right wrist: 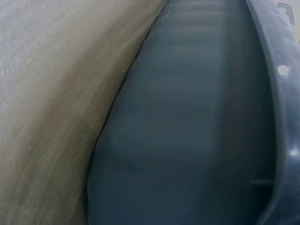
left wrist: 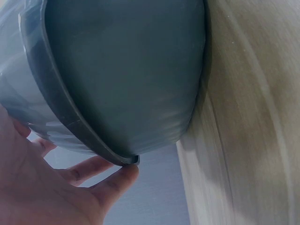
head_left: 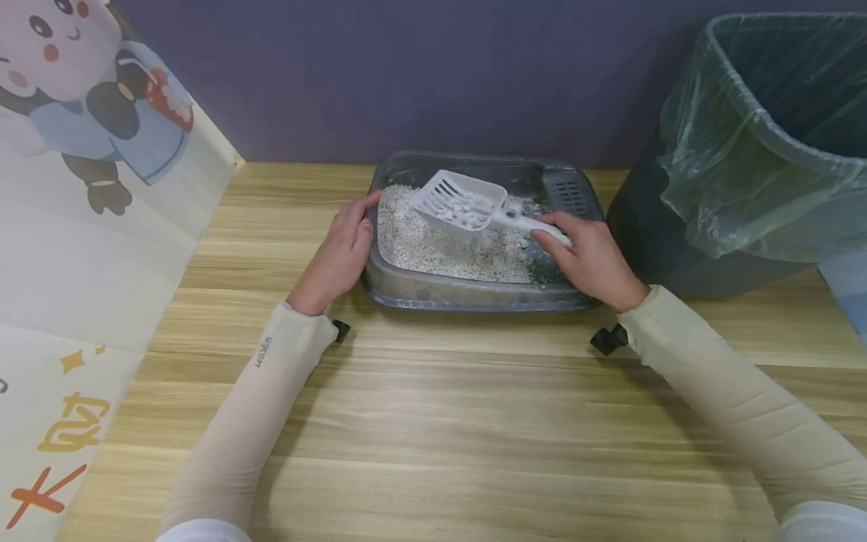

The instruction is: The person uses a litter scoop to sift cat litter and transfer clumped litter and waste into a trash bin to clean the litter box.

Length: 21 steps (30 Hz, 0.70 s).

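Note:
A grey cat litter box (head_left: 474, 295) stands on the wooden table with pale granular litter (head_left: 440, 260) inside. My right hand (head_left: 585, 252) grips the handle of a white slotted litter scoop (head_left: 491, 192). The scoop's bowl, tilted over the litter, carries pale clumps and grains. My left hand (head_left: 342, 245) holds the box's left rim, fingertips touching it. In the left wrist view, the left hand's fingers (left wrist: 117, 185) meet the end of the rim (left wrist: 61, 103). The right wrist view has only the box's outer side (right wrist: 159, 117) and rim; that hand is out of frame.
Right of the box stands a dark trash bin (head_left: 650, 218) lined with a translucent plastic bag (head_left: 718, 181). Behind is a purple wall (head_left: 406, 75). A cartoon-printed panel (head_left: 101, 278) borders the table's left side. The wooden tabletop (head_left: 440, 421) extends in front of the box.

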Available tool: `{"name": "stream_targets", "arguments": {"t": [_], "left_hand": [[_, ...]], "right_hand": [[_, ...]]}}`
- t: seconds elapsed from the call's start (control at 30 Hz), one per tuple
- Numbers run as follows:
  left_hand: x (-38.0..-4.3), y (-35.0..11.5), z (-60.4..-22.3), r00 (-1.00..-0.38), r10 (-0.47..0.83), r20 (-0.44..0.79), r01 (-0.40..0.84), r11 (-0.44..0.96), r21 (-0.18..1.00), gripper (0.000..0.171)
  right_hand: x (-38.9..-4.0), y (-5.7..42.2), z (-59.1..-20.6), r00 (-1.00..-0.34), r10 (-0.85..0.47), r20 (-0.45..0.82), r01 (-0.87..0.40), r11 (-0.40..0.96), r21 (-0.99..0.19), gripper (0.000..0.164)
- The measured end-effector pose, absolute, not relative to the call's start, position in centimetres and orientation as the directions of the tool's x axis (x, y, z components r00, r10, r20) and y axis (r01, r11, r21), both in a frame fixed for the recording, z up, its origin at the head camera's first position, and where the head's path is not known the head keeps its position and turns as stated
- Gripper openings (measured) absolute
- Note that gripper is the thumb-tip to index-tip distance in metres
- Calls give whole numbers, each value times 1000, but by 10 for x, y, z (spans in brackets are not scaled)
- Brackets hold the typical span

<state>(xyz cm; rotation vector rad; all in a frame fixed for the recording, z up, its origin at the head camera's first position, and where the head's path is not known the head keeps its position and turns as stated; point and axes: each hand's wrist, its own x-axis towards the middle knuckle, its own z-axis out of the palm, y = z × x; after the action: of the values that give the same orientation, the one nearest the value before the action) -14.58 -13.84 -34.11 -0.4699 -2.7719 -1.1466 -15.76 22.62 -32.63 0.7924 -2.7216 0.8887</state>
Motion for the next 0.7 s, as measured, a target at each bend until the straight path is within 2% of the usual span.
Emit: {"name": "stream_targets", "arguments": {"t": [0.33,0.7], "left_hand": [[-147,-134,-341,-943,250,219,331,658,676,49],[-148,-133,-344,-943,244,228,334,655,678,49]], "right_hand": [[-148,239,-302,-813,-414,408,-573,693,-438,36],[-136,251,-214,-759,-440,480,-590,777,-221,34]]}}
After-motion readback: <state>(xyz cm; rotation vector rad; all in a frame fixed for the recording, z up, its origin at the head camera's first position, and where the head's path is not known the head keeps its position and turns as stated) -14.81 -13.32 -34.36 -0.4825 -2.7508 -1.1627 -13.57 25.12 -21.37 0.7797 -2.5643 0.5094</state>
